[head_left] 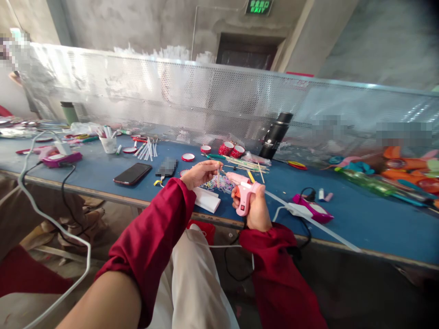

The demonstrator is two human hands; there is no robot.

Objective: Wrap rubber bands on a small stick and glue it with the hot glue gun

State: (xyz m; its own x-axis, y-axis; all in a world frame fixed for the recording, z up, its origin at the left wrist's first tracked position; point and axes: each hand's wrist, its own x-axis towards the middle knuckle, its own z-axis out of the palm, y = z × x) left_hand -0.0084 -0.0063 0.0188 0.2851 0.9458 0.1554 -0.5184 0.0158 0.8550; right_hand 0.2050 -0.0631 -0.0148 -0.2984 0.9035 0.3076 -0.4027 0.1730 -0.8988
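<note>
My right hand [258,211] is wrapped round the handle of a pink hot glue gun [244,197], its nozzle pointing left. A long translucent glue stick [318,227] runs out behind the gun to the lower right. Just left of the nozzle, my left hand [201,174] pinches a short, thin, pale stick [218,176], held upright. Under both hands lies a heap of small multicoloured bits [224,183], too small to make out singly. Below my left hand is a white flat box-like piece [207,201] at the table's front edge.
On the blue table [356,210] lie a phone [132,174], red tape rolls [227,148], thin wooden sticks [245,165], a black flask [276,136] and a purple-and-white power strip [313,209]. A cup [109,144] holds white sticks. A perforated metal screen [192,100] stands behind. Cables hang at the front.
</note>
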